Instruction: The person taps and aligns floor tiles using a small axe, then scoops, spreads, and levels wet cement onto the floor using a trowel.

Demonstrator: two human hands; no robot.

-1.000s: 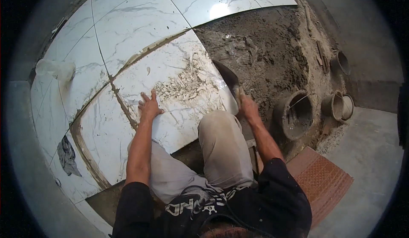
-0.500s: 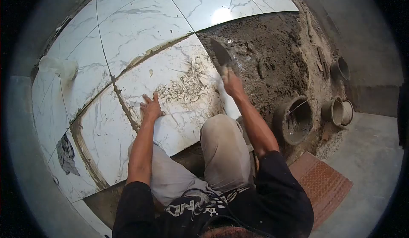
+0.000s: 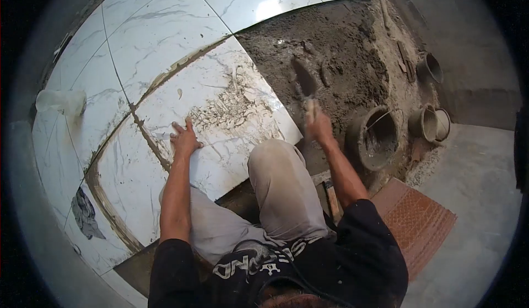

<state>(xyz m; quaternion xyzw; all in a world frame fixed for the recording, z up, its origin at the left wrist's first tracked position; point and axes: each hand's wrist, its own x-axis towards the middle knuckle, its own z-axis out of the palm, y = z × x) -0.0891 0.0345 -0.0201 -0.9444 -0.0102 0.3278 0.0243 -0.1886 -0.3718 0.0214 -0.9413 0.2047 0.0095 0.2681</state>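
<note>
My right hand [image 3: 319, 125] is closed around the handle of a trowel [image 3: 303, 76], whose dark blade points away from me over the wet mortar bed [image 3: 347, 49]. The blade is slightly blurred, and I cannot tell whether it touches the mortar. My left hand [image 3: 185, 139] rests with spread fingers on a white marble-patterned tile [image 3: 220, 162] in front of my knees. Crumbs and smears of mortar [image 3: 234, 107] lie on that tile, to the right of my left hand.
To the right stand a large bucket [image 3: 374, 140] with mortar in it and smaller buckets [image 3: 423, 122]. Nearer me lies a reddish-brown patterned tile [image 3: 413, 225]. At the left are a translucent container [image 3: 63, 103] and a grey rag [image 3: 85, 214]. Walls close in both sides.
The trowel in my right hand has moved right, from beside the tile's edge to farther over the mortar. My left hand stays on the tile, and the view has shifted slightly.
</note>
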